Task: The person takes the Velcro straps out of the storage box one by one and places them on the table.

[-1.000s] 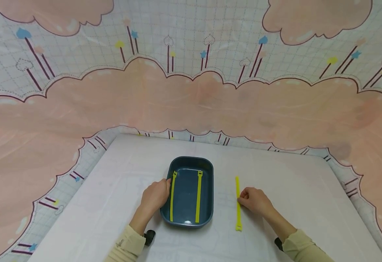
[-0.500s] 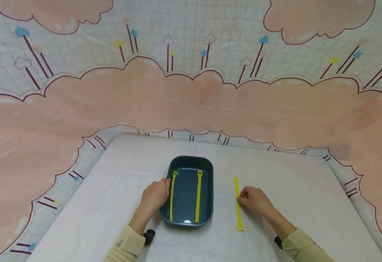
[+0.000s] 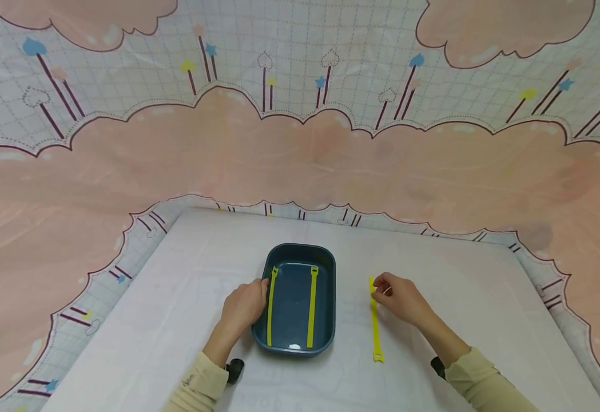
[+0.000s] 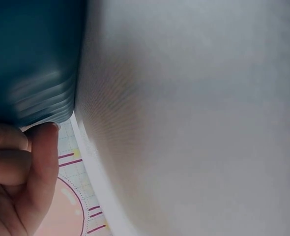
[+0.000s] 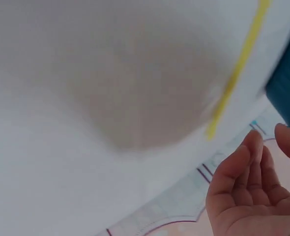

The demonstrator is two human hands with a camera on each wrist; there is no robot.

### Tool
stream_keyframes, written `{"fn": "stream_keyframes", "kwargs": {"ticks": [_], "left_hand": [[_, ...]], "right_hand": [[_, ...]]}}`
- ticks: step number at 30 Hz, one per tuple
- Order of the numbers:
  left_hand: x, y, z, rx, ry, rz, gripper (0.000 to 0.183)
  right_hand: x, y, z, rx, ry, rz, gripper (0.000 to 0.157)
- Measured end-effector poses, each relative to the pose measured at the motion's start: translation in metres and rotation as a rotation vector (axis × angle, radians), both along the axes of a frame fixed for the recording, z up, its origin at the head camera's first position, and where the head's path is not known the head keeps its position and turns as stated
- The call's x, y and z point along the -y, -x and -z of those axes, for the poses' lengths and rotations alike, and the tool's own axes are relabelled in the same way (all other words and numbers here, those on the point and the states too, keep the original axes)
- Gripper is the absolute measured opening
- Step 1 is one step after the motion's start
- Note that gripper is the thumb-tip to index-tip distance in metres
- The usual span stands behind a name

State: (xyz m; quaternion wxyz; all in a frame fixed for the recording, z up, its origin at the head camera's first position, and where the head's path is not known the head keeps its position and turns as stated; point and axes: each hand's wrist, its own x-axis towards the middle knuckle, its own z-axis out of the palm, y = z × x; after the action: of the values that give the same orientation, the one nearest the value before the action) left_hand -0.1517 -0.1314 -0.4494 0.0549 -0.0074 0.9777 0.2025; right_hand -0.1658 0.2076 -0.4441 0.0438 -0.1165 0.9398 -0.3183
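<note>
A dark blue plastic bin sits on the white table with two yellow cable ties inside, a left tie and a right tie, lying lengthwise. My left hand holds the bin's left side near the rim; the left wrist view shows curled fingers against its ribbed wall. To the right of the bin, a third yellow cable tie lies on the table, slotted head toward me. My right hand is over that tie's far end. In the right wrist view its thumb and fingers stand apart with nothing between them.
The white tabletop ends at a patterned cloth backdrop behind and at both sides. A black wrist device shows under the left forearm and another black device under the right.
My right hand has moved away from me, from the middle of the loose cable tie to its far end. That tie has tilted slightly. The left hand and bin stay put.
</note>
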Motion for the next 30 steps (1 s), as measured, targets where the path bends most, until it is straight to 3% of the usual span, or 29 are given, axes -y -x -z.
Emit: {"fn": "stream_keyframes", "kwargs": {"ticks": [6,16,30], "left_hand": [[0.0,-0.002,0.001,-0.008,0.003,0.004,0.037],[-0.001,-0.002,0.0,-0.019,0.02,-0.001,0.037],[-0.002,-0.002,-0.001,-0.03,0.029,-0.002,0.037]], "right_hand": [[0.006,0.004,-0.012,-0.099,0.008,-0.084,0.022],[0.022,0.009,-0.029,-0.12,-0.05,-0.107,0.042],[0.045,0.018,-0.044,-0.339,-0.197,-0.288,0.062]]}}
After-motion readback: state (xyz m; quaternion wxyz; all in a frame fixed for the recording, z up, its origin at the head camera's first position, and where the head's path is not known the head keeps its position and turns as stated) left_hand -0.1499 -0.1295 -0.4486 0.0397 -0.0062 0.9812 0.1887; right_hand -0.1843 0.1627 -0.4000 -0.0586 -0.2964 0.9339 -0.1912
